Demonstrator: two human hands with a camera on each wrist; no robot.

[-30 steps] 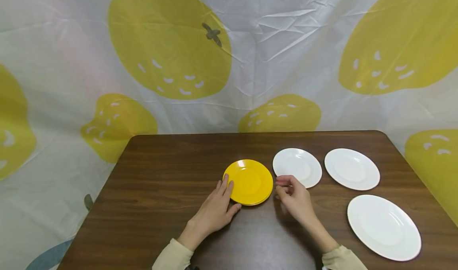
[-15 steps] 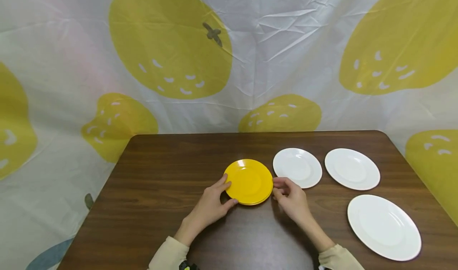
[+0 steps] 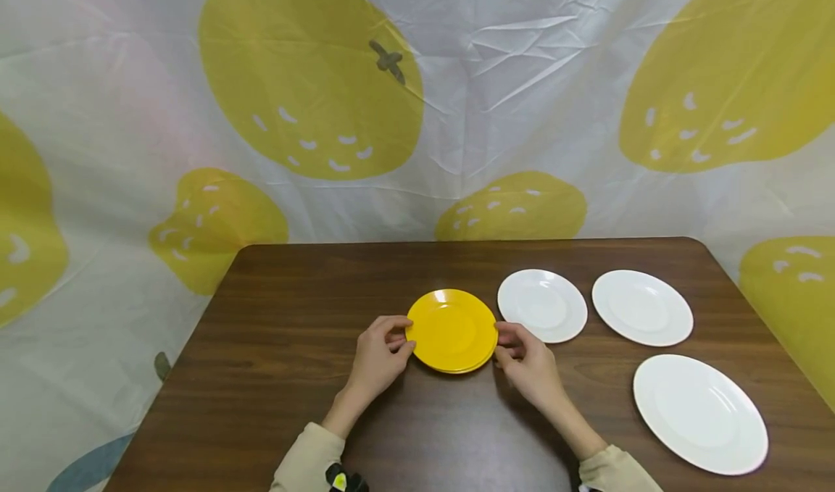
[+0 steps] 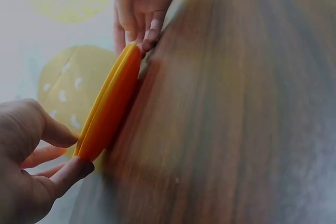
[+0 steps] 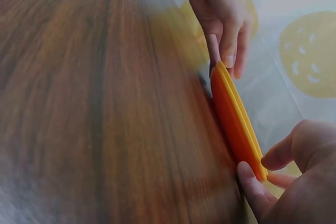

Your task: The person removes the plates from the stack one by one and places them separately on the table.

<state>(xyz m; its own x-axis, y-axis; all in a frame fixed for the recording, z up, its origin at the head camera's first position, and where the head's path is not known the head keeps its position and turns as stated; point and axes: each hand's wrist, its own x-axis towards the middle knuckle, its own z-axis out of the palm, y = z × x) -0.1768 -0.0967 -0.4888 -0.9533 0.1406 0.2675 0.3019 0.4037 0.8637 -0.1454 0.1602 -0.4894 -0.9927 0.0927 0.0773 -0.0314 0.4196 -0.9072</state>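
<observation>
Two yellow plates (image 3: 452, 330), one stacked on the other, sit near the middle of the table in the head view. In the wrist views their double yellow rims (image 4: 105, 103) show edge-on. My left hand (image 3: 380, 354) pinches the left side of the rim between thumb and fingers. On the opposite side, my right hand (image 3: 531, 367) pinches the rim the same way, with its thumb and a finger (image 5: 278, 153) at the edge in the right wrist view. Whether the stack touches the table or is slightly raised, I cannot tell.
A small white plate (image 3: 542, 306) lies just right of the yellow stack. Beyond it is another white plate (image 3: 642, 309), and a larger white plate (image 3: 700, 414) lies nearer at the right. The dark wooden table (image 3: 293, 318) ends at a lemon-print cloth (image 3: 457, 115).
My left hand has moved from lying over the left part of the yellow plates to pinching their rim. My right hand has shifted slightly left, onto the rim.
</observation>
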